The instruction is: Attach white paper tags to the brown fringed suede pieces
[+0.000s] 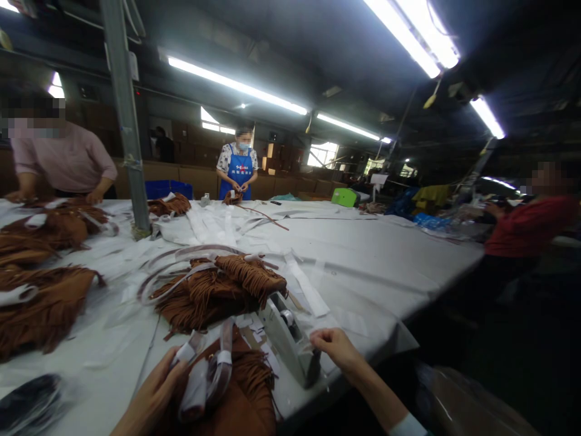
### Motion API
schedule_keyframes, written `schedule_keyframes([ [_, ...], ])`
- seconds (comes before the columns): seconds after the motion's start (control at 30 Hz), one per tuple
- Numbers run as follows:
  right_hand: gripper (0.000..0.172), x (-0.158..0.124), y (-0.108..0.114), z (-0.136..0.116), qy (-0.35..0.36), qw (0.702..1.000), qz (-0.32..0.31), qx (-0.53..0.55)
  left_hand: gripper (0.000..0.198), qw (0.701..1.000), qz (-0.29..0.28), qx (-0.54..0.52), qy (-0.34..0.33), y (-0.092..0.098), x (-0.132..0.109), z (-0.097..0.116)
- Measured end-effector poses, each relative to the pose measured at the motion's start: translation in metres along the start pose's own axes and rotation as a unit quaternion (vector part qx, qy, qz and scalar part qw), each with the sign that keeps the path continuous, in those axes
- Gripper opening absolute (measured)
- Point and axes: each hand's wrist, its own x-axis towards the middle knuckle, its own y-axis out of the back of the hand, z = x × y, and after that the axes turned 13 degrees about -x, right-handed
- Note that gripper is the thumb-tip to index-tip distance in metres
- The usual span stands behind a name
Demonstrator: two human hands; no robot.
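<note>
Head view: long white-covered worktable [372, 260] strewn with brown fringed suede heaps [218, 290]. Dim hall, fluorescent ceiling tubes [236, 85], grey steel post [124, 121]. Left hand [152, 390] clasps white band bundle [200, 381] atop brown fringed piece [245, 406] at near edge. Right hand [336, 346], fingers curled, at grey tape dispenser [288, 339]; grip unclear.

Table [385, 266]: one. Heaps of brown fringed pieces [218, 287]: six, two by the left edge, two by the far edge, one mid-table, one at the near edge. Tape dispenser [288, 339]: one, near edge. Metal post [127, 121]: one. Blue crate [167, 188]: one. Green box [345, 197]: one. Co-workers [238, 163] at the table: three. Own hands: two, left hand [154, 387], right hand [336, 348].
</note>
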Motion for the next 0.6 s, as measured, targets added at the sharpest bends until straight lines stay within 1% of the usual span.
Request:
schedule_keyframes([
  [0.1, 0.038, -0.013, 0.008, -0.004, 0.002, 0.998, 0.055, 0.003, 0.041, 1.000, -0.010, -0.002, 0.013, 0.000, -0.002, 0.005],
  [0.2, 0.036, -0.026, 0.008, 0.003, -0.007, 0.997, 0.078, -0.005, 0.043, 0.999, 0.021, 0.010, 0.025, -0.001, -0.002, -0.001],
  [0.27, 0.040, -0.033, 0.001, 0.013, -0.023, 0.997, 0.075, -0.012, 0.044, 0.999, 0.040, 0.009, 0.024, -0.001, -0.002, -0.005],
  [0.3, 0.042, -0.036, -0.004, 0.018, -0.032, 0.997, 0.073, -0.016, 0.044, 0.999, 0.036, 0.006, 0.022, 0.000, -0.001, -0.006],
  [0.4, 0.045, -0.044, -0.019, 0.033, -0.042, 0.995, 0.081, -0.039, 0.043, 1.000, -0.004, -0.003, 0.023, 0.000, 0.000, -0.002],
  [0.43, 0.044, -0.047, -0.023, 0.035, -0.042, 0.994, 0.090, -0.049, 0.043, 1.000, -0.009, -0.003, 0.025, 0.001, 0.000, 0.000],
  [0.53, 0.040, -0.050, -0.030, 0.035, -0.037, 0.988, 0.125, -0.087, 0.042, 1.000, 0.002, -0.002, 0.020, 0.000, 0.000, 0.004],
  [0.6, 0.038, -0.049, -0.032, 0.032, -0.033, 0.983, 0.147, -0.109, 0.042, 1.000, 0.001, -0.001, 0.016, 0.000, -0.001, 0.002],
])
